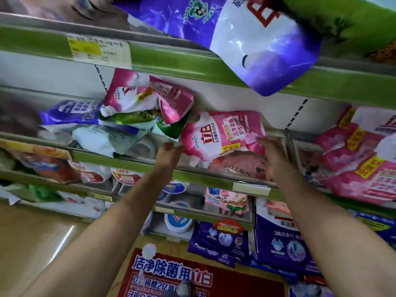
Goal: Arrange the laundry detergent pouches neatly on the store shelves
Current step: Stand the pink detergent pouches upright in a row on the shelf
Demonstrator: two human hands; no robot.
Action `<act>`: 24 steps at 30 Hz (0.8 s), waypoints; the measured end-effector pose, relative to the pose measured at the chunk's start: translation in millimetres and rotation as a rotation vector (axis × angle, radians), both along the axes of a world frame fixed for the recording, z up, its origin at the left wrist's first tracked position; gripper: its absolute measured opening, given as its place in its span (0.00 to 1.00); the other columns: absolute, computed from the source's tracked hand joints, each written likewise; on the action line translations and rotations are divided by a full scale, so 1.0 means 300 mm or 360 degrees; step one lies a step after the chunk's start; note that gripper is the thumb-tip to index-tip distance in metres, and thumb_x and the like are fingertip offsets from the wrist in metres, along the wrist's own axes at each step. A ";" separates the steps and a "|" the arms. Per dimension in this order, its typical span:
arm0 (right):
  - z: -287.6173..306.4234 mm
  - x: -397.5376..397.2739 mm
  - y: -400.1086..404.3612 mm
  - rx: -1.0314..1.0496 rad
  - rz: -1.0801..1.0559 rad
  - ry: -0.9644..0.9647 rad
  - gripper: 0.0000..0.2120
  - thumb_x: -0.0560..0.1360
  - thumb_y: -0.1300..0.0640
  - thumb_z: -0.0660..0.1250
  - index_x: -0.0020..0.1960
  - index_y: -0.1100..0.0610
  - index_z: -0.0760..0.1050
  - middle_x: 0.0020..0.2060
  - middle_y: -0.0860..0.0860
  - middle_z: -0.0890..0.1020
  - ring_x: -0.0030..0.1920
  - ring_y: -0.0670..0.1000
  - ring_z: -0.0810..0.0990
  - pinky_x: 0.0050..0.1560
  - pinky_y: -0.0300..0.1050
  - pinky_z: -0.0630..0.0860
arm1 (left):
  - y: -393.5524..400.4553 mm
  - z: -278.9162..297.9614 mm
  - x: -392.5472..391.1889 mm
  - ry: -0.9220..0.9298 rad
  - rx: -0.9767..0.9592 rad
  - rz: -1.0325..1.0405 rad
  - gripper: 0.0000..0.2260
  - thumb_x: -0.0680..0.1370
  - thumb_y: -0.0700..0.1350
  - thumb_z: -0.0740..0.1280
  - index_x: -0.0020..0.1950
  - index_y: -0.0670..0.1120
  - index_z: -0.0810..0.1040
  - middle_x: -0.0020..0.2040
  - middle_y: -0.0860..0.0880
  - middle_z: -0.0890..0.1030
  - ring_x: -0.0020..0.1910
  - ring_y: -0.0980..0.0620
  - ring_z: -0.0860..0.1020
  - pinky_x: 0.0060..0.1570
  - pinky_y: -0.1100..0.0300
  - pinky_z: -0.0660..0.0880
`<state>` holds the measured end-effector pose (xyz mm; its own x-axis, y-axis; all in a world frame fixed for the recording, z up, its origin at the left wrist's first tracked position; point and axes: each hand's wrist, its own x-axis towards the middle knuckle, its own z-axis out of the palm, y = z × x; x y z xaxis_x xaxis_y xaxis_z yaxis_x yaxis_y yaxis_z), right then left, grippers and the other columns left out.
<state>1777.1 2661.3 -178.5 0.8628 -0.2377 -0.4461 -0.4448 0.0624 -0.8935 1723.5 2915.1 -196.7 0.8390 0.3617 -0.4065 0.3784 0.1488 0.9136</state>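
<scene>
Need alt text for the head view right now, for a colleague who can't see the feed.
Both hands hold a pink laundry detergent pouch on a green-edged store shelf, the left hand at its left edge and the right hand at its right. A jumbled heap of pink, green and white pouches lies to its left, and a purple-and-white pouch overhangs the shelf above.

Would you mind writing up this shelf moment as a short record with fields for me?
setting: store shelving with green edge strips
item in hand: pink detergent pouch, lying tilted on the middle shelf
left hand: left hand holds the pouch's left lower edge
right hand: right hand holds its right side
neighbours: jumbled heap of pouches to the left, pink pouches to the right
above: purple pouch hanging over the upper shelf edge
below: white tubs and purple bags
tidiness: heap not yet straightened
</scene>
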 end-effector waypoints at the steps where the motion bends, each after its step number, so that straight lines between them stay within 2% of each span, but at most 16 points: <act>1: -0.013 0.017 -0.001 -0.0017 0.0001 0.0009 0.05 0.75 0.51 0.69 0.47 0.51 0.76 0.52 0.56 0.82 0.54 0.58 0.81 0.60 0.58 0.77 | -0.006 0.011 0.011 0.0036 -0.0089 -0.0019 0.18 0.66 0.47 0.70 0.49 0.37 0.78 0.46 0.37 0.80 0.47 0.47 0.74 0.48 0.55 0.69; 2: -0.017 0.027 0.001 -0.0037 0.0012 0.0019 0.06 0.75 0.50 0.69 0.49 0.52 0.76 0.53 0.56 0.82 0.54 0.58 0.81 0.59 0.58 0.78 | -0.009 0.020 0.022 0.0047 -0.0195 -0.0036 0.08 0.71 0.42 0.69 0.44 0.38 0.78 0.43 0.39 0.80 0.45 0.47 0.75 0.46 0.56 0.70; 3: -0.024 0.036 0.003 -0.0049 0.0022 0.0024 0.09 0.75 0.50 0.69 0.52 0.53 0.77 0.52 0.56 0.82 0.52 0.57 0.82 0.56 0.56 0.79 | -0.014 0.027 0.036 0.0048 -0.0264 -0.0046 0.04 0.74 0.38 0.66 0.41 0.39 0.79 0.41 0.41 0.80 0.42 0.47 0.75 0.43 0.58 0.70; 5: -0.010 0.037 0.012 -0.0077 0.0044 0.0020 0.14 0.76 0.50 0.69 0.58 0.55 0.77 0.47 0.54 0.82 0.45 0.52 0.81 0.48 0.50 0.81 | -0.019 0.023 0.068 0.0046 -0.0334 -0.0071 0.03 0.76 0.35 0.65 0.46 0.37 0.78 0.41 0.41 0.80 0.38 0.49 0.77 0.36 0.62 0.73; 7: 0.000 0.037 0.014 -0.0081 0.0028 0.0035 0.12 0.75 0.53 0.70 0.56 0.56 0.77 0.46 0.56 0.82 0.40 0.52 0.81 0.47 0.50 0.79 | -0.020 0.024 0.088 0.0084 -0.0327 -0.0060 0.07 0.75 0.34 0.66 0.53 0.36 0.75 0.43 0.41 0.80 0.36 0.51 0.79 0.32 0.63 0.76; 9: 0.009 0.028 0.010 -0.0047 -0.0025 0.0082 0.06 0.74 0.58 0.71 0.48 0.55 0.75 0.43 0.57 0.81 0.52 0.60 0.83 0.56 0.57 0.79 | -0.025 0.033 0.099 0.0097 -0.0323 -0.0107 0.08 0.75 0.32 0.66 0.53 0.34 0.74 0.44 0.38 0.81 0.33 0.49 0.80 0.35 0.59 0.80; 10: 0.017 0.021 0.005 -0.0043 -0.0044 0.0097 0.06 0.74 0.59 0.72 0.45 0.55 0.74 0.41 0.56 0.80 0.59 0.63 0.80 0.60 0.59 0.77 | -0.032 0.040 0.099 0.0098 -0.0304 -0.0139 0.07 0.74 0.31 0.66 0.52 0.33 0.75 0.43 0.38 0.81 0.31 0.48 0.81 0.35 0.58 0.81; 12: 0.034 0.003 -0.004 -0.0029 -0.0037 0.0098 0.08 0.73 0.60 0.72 0.43 0.54 0.72 0.40 0.56 0.78 0.62 0.65 0.77 0.62 0.60 0.76 | -0.043 0.043 0.099 0.0111 -0.0204 -0.0173 0.04 0.74 0.29 0.65 0.45 0.36 0.75 0.36 0.41 0.81 0.25 0.51 0.80 0.28 0.60 0.79; 13: 0.043 -0.008 -0.008 0.0003 -0.0028 0.0098 0.09 0.73 0.62 0.72 0.43 0.54 0.71 0.42 0.57 0.78 0.62 0.64 0.77 0.62 0.60 0.76 | -0.052 0.045 0.098 0.0117 -0.0130 -0.0188 0.05 0.74 0.29 0.64 0.41 0.38 0.75 0.32 0.43 0.81 0.25 0.52 0.80 0.27 0.61 0.77; 15: 0.062 -0.038 -0.023 0.0082 0.0013 0.0104 0.10 0.71 0.63 0.72 0.45 0.54 0.73 0.51 0.60 0.80 0.57 0.61 0.80 0.59 0.57 0.78 | -0.064 0.051 0.092 0.0113 -0.0005 -0.0228 0.09 0.73 0.28 0.62 0.36 0.39 0.75 0.27 0.45 0.80 0.28 0.49 0.79 0.27 0.61 0.75; 17: 0.081 -0.078 -0.050 0.0073 0.0152 0.0148 0.12 0.70 0.63 0.73 0.50 0.55 0.74 0.56 0.61 0.80 0.51 0.58 0.81 0.46 0.50 0.81 | -0.069 0.056 0.091 0.0085 0.0038 -0.0224 0.11 0.74 0.26 0.60 0.35 0.38 0.73 0.28 0.43 0.78 0.27 0.48 0.77 0.24 0.62 0.74; 18: 0.086 -0.100 -0.068 0.0049 0.0248 0.0192 0.15 0.70 0.62 0.74 0.54 0.56 0.75 0.56 0.61 0.80 0.50 0.57 0.82 0.42 0.48 0.81 | -0.065 0.061 0.092 0.0091 0.0057 -0.0210 0.11 0.74 0.25 0.60 0.36 0.38 0.72 0.30 0.43 0.76 0.27 0.49 0.77 0.23 0.62 0.74; 21: 0.104 -0.179 -0.117 -0.0018 0.0507 0.0372 0.25 0.68 0.59 0.75 0.63 0.59 0.72 0.51 0.59 0.82 0.48 0.56 0.83 0.41 0.47 0.81 | -0.043 0.082 0.108 0.0116 0.0209 -0.0221 0.08 0.75 0.27 0.64 0.40 0.38 0.74 0.34 0.44 0.75 0.23 0.55 0.77 0.21 0.65 0.74; 24: 0.120 -0.232 -0.142 -0.0129 0.0844 0.0542 0.27 0.67 0.57 0.75 0.63 0.60 0.72 0.48 0.60 0.84 0.41 0.55 0.85 0.38 0.46 0.82 | -0.027 0.110 0.128 0.0126 0.0513 -0.0328 0.09 0.72 0.27 0.68 0.39 0.40 0.75 0.37 0.44 0.77 0.36 0.48 0.78 0.26 0.68 0.76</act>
<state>1707.5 2618.8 -142.5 0.6855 0.1385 -0.7148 -0.6567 -0.3062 -0.6892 1761.8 2907.2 -163.7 0.8779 0.3087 -0.3661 0.4419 -0.2274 0.8678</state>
